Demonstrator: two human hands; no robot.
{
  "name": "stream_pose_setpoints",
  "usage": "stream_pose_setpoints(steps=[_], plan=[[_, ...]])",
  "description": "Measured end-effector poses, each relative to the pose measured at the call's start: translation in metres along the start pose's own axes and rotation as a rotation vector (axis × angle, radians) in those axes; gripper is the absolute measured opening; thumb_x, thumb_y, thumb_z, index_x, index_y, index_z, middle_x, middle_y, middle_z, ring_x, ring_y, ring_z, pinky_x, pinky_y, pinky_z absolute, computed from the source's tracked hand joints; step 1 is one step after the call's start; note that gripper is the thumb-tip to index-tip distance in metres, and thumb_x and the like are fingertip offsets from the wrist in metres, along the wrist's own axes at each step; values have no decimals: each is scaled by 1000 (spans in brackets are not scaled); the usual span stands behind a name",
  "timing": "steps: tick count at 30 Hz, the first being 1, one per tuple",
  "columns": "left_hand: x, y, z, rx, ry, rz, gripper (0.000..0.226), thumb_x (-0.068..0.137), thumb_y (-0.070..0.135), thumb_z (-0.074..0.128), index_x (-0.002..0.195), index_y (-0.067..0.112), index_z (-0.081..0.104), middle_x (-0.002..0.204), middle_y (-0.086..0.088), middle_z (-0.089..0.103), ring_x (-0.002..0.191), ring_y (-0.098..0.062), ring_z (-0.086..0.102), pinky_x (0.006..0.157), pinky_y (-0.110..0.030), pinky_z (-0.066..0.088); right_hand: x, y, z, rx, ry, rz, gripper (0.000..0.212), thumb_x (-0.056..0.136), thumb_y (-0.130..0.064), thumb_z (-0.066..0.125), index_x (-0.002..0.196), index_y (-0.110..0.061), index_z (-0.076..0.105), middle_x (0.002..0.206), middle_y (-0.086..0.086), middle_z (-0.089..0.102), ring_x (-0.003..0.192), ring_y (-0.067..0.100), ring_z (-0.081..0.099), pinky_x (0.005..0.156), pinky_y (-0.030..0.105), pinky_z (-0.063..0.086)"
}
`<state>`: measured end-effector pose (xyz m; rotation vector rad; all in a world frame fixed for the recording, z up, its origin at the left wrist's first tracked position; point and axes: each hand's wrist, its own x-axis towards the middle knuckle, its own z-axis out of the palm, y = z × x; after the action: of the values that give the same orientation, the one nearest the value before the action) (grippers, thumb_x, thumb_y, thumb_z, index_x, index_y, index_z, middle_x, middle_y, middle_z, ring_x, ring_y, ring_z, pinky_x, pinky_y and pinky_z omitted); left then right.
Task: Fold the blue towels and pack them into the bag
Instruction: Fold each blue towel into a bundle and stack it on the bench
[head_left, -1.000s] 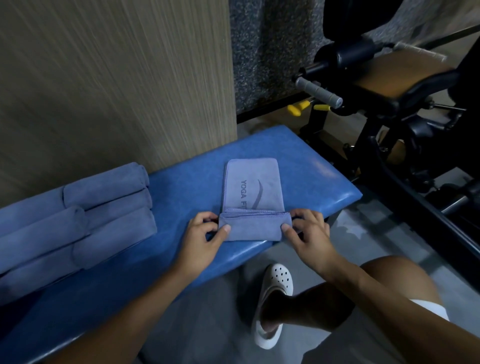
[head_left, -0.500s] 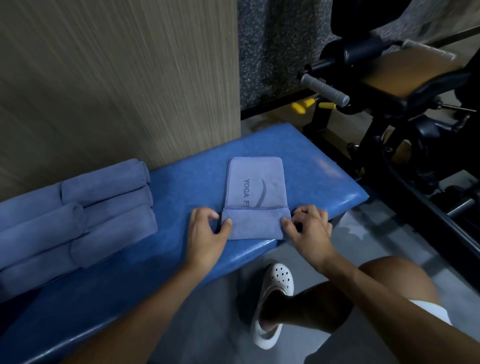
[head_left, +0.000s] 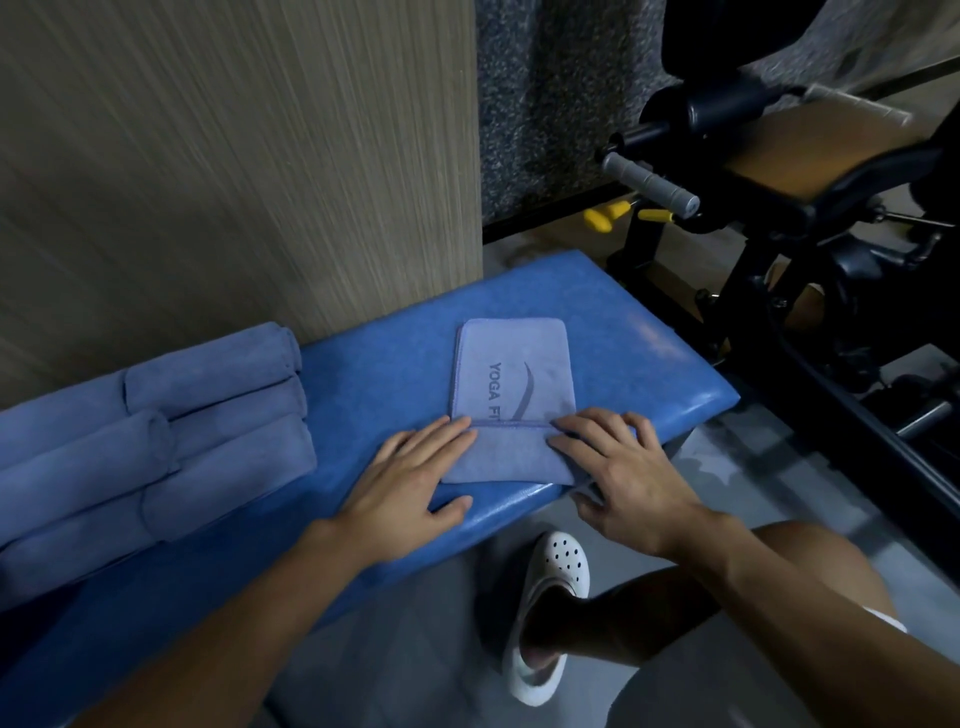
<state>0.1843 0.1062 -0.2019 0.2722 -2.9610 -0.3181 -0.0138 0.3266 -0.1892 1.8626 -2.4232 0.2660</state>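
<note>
A blue towel (head_left: 511, 384) printed with "YOGA" lies folded into a narrow strip on the blue padded bench (head_left: 374, 374), its near end turned up over itself. My left hand (head_left: 410, 478) lies flat with straight fingers pressing the left edge of that near fold. My right hand (head_left: 618, 467) presses the fold's right edge, fingers spread and nearly straight. Several rolled blue towels (head_left: 156, 436) are stacked at the bench's left end. No bag is in view.
A wood-grain wall panel (head_left: 234, 182) stands behind the bench. A black exercise machine (head_left: 779, 218) with a grey handle and brown pad fills the right. My leg and a white clog (head_left: 550, 613) rest on the grey floor below the bench edge.
Both hands went from pinching the towel's near fold to lying flat on it. The fold has been pressed down and now looks flatter and wider.
</note>
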Motion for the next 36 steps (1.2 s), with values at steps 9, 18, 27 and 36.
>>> stream_pose_setpoints(steps=[9,18,27,36], plan=[[14,4,-3,-216,199,-76,44,69,39,64,111,30,59,113,17,58,108,-10,56,89,-32,42,4,-2,7,466,173,203,36,81,-24,54,116,-28,58,114,-14,60,113,6,49,99,30,33],[20,9,0,-568,300,-334,29,78,62,56,85,35,65,94,20,57,96,-3,52,86,-18,42,9,-5,12,968,214,475,20,94,-38,56,112,-32,56,105,-5,66,100,7,62,83,26,51],[31,13,11,-609,445,-382,41,86,48,57,123,30,54,125,12,55,119,-12,51,102,-36,43,26,-7,14,859,248,582,41,92,-42,58,127,-28,44,93,-3,62,92,17,58,79,35,48],[29,13,5,-102,316,-117,45,93,44,47,128,20,62,136,1,51,126,-19,46,96,-36,38,30,-1,0,253,254,173,27,91,-28,59,117,-23,56,131,3,43,116,25,46,91,38,41]])
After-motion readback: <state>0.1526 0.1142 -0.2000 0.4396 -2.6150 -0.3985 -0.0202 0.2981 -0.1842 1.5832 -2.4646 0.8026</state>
